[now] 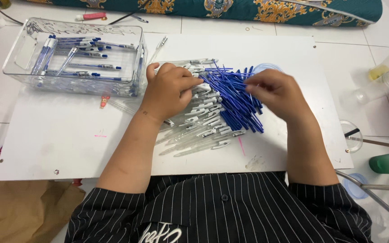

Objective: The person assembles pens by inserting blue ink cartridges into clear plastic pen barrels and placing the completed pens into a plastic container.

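**Blue refills into clear barrels: keeping the pick clean**

Black pinstriped shirt (221, 211) fills the near edge of my view, with both bare forearms reaching out over the flat white board (59, 139) that serves as the work surface. On it, just past the wrists, lies the loose heap of clear plastic pen barrels (194, 135), touching and partly under the fan of thin blue ink refills (237, 101) to its right.

My left hand (167, 90) is curled loosely, fingers bent down onto the barrels; I judge it has one pinched, but the knuckles hide the grip, so I cannot tell for sure. My right hand (275, 92) is nearly closed, fingertips pinching at the top of the refill pile; whether a single refill is held I cannot make out.

To do this well, I would lift one refill only, clear of its neighbours, and hold the barrel steady and level so the tip meets the opening straight.

Farther off, at upper left, the clear rectangular plastic tray (19, 54) holds finished blue-and-white pens (86, 54), well apart from the hands. Beyond it runs a teal patterned cloth (230, 9).
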